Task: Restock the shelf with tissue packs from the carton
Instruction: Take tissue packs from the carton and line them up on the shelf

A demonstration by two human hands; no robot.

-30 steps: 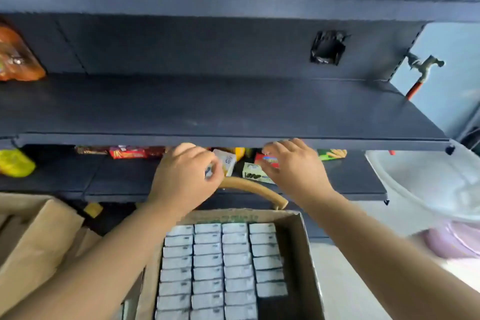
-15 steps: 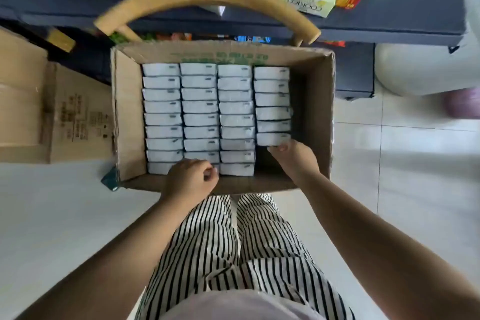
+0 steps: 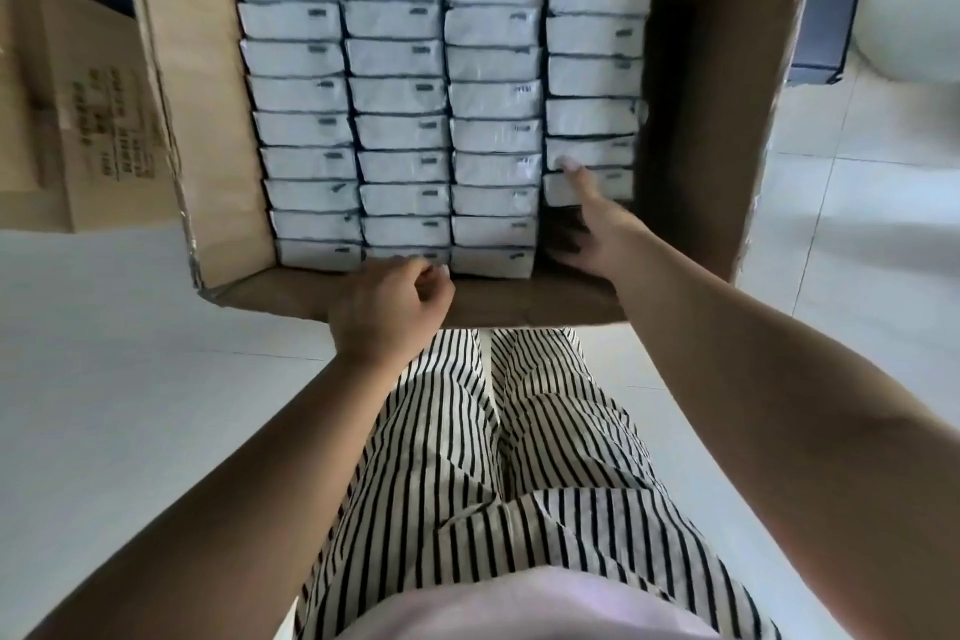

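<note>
The open brown cardboard carton (image 3: pixel 722 130) fills the upper half of the frame, standing on pale floor tiles just ahead of the person's striped trousers (image 3: pixel 498 457). Inside it, white plastic-wrapped tissue packs (image 3: pixel 400 94) stand on edge in four tight columns; the three on the left run all the way to the near wall, while the right-hand column stops short, leaving a dark gap at the lower right of the box.

The right hand (image 3: pixel 592 229) reaches down into that gap, probably because the opening there gives room to get behind a pack. Its forefinger is stretched out and its tip touches the top edge of the nearest pack in the short column (image 3: pixel 608 185); the other fingers are spread loosely and grip nothing.

The left hand (image 3: pixel 387 307) hovers at the near wall of the carton, lower centre of the box, with fingers loosely curled above the nearest pack of the second column; it appears to hold nothing, though whether it touches the wrap is unclear.

The packs sit wedged wall to wall, so the free edge beside the gap looks the easiest place to lift from. A second brown cardboard box (image 3: pixel 67 130) lies at the left edge of the frame
</note>
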